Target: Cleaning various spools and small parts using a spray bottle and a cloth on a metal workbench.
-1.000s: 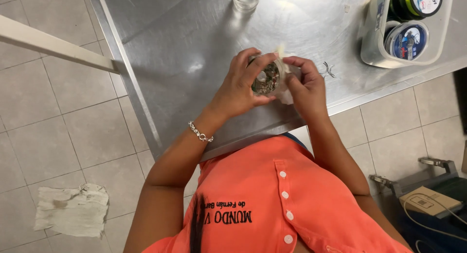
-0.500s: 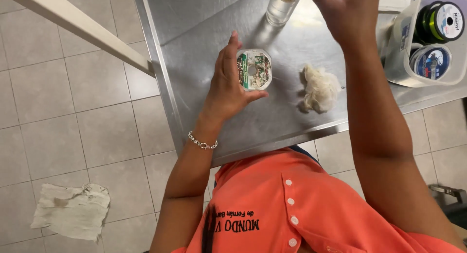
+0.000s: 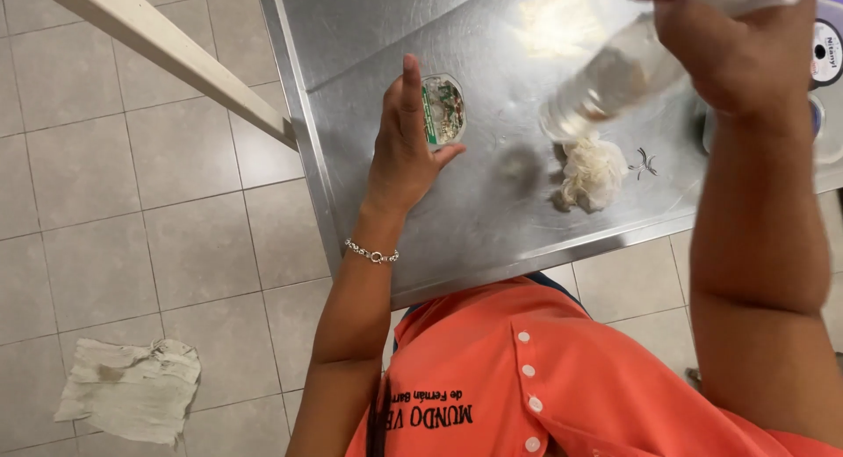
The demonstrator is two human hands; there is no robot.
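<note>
While the left hand [image 3: 406,154] steadied a round tin [image 3: 443,111] on the steel table [image 3: 369,35], fingers loosely spread, the right hand [image 3: 733,57] gripped a tilted clear bottle [image 3: 610,79]. A crumpled wad [image 3: 593,172] lay just below the bottle's mouth.

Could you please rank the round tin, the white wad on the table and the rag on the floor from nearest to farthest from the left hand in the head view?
1. Round tin: touching the left hand, on its right.
2. White wad: on the table, farther right.
3. Rag: on the floor, lower left.
</note>
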